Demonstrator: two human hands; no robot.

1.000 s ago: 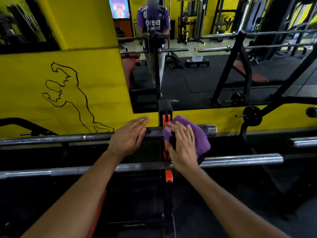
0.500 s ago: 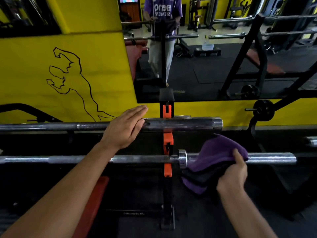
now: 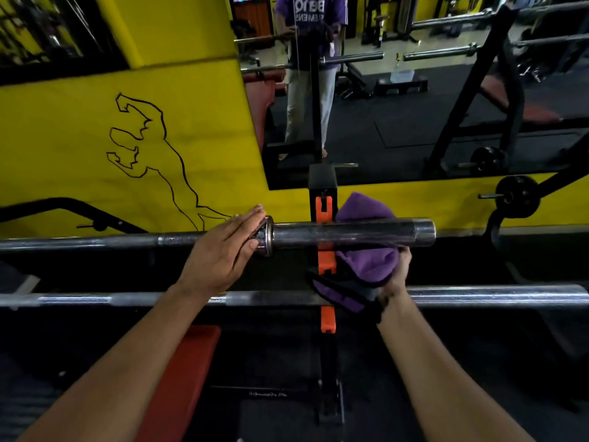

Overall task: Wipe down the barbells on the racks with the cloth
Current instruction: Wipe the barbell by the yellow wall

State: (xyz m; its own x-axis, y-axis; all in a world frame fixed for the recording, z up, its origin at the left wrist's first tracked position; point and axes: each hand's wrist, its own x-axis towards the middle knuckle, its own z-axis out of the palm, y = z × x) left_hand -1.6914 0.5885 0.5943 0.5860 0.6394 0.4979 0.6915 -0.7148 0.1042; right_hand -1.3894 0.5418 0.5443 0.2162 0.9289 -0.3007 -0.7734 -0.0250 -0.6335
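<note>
The upper barbell lies left to right across the orange rack post. Right of that post the purple cloth wraps its sleeve from below, clutched by the right hand; left of the post, the left hand rests flat-fingered at the collar.

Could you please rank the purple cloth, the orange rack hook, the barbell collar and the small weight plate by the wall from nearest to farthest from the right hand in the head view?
From the right hand:
1. Purple cloth, gripped in it.
2. Orange rack hook, just left of the cloth.
3. Barbell collar, farther left, under the left hand.
4. Small weight plate, up right by the wall.
</note>
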